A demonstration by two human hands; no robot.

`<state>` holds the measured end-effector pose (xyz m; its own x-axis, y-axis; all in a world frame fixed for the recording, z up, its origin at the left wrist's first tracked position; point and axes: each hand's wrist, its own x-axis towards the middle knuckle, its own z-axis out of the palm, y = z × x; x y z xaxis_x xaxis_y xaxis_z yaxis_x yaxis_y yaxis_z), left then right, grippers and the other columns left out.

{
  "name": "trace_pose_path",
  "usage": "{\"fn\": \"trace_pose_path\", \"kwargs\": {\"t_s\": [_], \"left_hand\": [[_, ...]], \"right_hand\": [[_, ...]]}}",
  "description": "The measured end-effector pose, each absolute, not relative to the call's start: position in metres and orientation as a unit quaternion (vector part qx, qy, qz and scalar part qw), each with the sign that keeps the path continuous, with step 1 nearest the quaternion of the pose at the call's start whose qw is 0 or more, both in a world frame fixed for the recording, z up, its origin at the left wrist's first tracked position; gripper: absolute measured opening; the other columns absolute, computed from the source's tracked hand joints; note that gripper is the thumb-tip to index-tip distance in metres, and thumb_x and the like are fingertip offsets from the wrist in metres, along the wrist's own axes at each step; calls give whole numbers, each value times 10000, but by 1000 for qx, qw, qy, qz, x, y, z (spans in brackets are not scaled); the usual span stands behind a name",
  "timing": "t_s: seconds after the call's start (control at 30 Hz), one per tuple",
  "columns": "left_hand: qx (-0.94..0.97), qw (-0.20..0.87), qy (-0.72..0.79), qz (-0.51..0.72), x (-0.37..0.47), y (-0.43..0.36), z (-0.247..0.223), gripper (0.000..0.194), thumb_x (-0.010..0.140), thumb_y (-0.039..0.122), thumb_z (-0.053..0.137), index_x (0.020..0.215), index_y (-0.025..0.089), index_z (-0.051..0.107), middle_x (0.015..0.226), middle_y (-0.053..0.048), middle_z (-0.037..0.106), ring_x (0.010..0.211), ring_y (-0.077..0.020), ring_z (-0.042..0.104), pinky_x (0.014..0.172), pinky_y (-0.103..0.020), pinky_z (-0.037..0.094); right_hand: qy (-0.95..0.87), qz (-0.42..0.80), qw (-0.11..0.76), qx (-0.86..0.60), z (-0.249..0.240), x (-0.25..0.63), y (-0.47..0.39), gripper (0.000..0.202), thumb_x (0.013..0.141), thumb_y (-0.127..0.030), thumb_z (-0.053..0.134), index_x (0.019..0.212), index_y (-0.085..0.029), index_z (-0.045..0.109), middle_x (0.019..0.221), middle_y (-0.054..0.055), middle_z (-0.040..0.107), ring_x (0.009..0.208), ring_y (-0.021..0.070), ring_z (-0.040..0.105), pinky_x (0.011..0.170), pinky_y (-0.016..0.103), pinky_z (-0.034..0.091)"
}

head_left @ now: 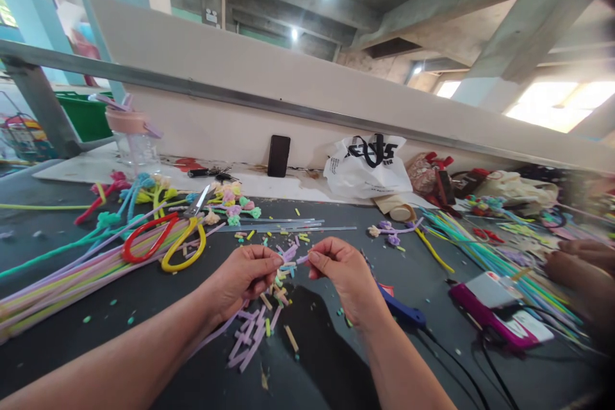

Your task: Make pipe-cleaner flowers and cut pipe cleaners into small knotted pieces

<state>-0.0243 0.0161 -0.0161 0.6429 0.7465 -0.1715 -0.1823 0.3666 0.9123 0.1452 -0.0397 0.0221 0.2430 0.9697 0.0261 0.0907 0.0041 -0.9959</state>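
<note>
My left hand is closed in a pinch on a lilac pipe cleaner, whose worked end sticks out past the fingertips while a long stem trails below the wrist. Just to the right, my right hand pinches a short lilac pipe-cleaner piece. A small gap separates the two hands. Beneath them lies a pile of cut lilac pieces with yellow and tan bits. Scissors with red and yellow handles rest at the left, on a bundle of long pipe cleaners.
Twisted flowers lie behind the scissors. A phone leans on the back panel beside a white bag. A blue corded tool lies right of my right hand, near a purple device. Another person's hands are at far right.
</note>
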Motion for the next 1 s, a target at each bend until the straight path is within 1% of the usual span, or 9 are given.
{"fn": "trace_pose_path", "kwargs": {"t_s": [0.13, 0.23, 0.3, 0.43, 0.77, 1.0], "left_hand": [[479, 768, 305, 297, -23, 15, -14, 213, 706, 324, 629, 682, 141, 522, 498, 45, 496, 329, -5, 312, 317, -147, 111], [489, 760, 310, 295, -22, 14, -14, 212, 702, 326, 628, 692, 142, 523, 494, 43, 504, 328, -6, 312, 324, -148, 111], [497, 755, 311, 293, -22, 14, -14, 216, 704, 333, 623, 693, 143, 520, 493, 42, 508, 329, -6, 310, 330, -150, 112], [506, 749, 314, 292, -21, 13, -15, 223, 701, 338, 626, 694, 143, 518, 479, 45, 503, 331, -5, 305, 345, -156, 112], [523, 739, 316, 285, -21, 12, -15, 239, 692, 356, 632, 707, 138, 535, 476, 50, 500, 335, -3, 288, 355, -161, 114], [541, 724, 316, 288, -20, 13, -16, 223, 694, 341, 627, 706, 135, 542, 463, 55, 477, 343, -9, 283, 357, -163, 122]], "right_hand": [[-499, 342, 515, -607, 17, 141, -38, 103, 648, -239, 629, 627, -156, 570, 498, -45, 527, 491, 91, 475, 520, 215, 365], [-526, 287, 496, -628, 17, 140, -37, 97, 639, -247, 631, 620, -161, 588, 522, -44, 507, 514, 96, 436, 505, 214, 325], [-544, 260, 486, -632, 17, 141, -38, 94, 641, -253, 630, 619, -168, 596, 548, -38, 511, 539, 103, 434, 518, 218, 325], [-579, 211, 470, -632, 18, 142, -38, 78, 650, -236, 625, 612, -173, 601, 603, -20, 549, 603, 121, 474, 590, 234, 357], [-624, 152, 452, -619, 14, 145, -36, 80, 671, -213, 615, 601, -186, 589, 652, -7, 585, 645, 135, 522, 633, 246, 392], [-644, 138, 443, -609, 11, 148, -35, 87, 683, -201, 612, 601, -189, 587, 715, 7, 632, 689, 145, 562, 668, 259, 417]]}}
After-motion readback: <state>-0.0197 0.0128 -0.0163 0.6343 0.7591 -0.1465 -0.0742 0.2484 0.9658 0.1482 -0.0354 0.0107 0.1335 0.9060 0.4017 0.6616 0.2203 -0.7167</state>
